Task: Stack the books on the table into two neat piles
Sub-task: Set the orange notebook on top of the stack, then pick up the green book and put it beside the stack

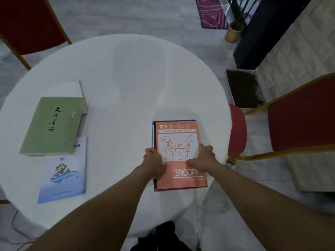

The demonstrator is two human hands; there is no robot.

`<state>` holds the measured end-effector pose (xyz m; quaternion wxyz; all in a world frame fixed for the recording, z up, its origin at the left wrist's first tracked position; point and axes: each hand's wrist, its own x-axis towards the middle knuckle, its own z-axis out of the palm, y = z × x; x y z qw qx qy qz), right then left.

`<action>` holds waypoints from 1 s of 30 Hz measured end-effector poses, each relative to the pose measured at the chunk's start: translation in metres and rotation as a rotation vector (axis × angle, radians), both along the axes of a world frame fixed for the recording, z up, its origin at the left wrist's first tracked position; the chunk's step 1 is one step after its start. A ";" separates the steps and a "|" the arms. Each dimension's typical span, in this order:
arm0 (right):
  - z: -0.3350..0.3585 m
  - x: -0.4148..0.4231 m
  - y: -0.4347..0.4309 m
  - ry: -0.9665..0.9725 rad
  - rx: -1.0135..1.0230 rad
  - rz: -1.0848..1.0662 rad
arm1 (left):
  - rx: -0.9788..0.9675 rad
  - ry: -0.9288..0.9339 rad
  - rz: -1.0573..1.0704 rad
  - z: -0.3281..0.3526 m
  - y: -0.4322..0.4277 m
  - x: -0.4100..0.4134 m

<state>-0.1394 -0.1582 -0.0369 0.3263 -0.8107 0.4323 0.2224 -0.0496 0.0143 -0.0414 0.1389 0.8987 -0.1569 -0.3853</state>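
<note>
An orange Snoopy book (178, 140) lies on top of a small pile at the right of the round white table (126, 73); dark blue and red edges of books show under it. My left hand (154, 161) presses against the pile's left side. My right hand (204, 158) rests on its right side, fingers over the cover. At the left lies a green book (54, 125), overlapping a white book (72, 89) behind it and a blue-and-white book (64, 173) in front of it.
Red chairs with gold frames stand at the right (299, 120) and the far left (30, 24). A tray of dark soil (244, 87) sits on the floor to the right, near a potted plant (233, 31).
</note>
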 end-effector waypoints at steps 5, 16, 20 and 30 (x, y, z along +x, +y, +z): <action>-0.002 0.006 -0.004 0.027 -0.019 0.036 | 0.024 0.039 -0.053 0.007 0.003 0.007; 0.037 0.081 0.051 -0.190 -0.187 0.323 | -0.019 -0.319 -0.014 0.057 0.077 0.079; 0.057 0.127 0.086 -0.271 -0.193 0.437 | -0.004 -0.430 0.008 0.074 0.117 0.113; 0.065 0.230 0.176 -0.313 -0.164 0.547 | 0.001 -0.430 0.117 0.078 0.212 0.198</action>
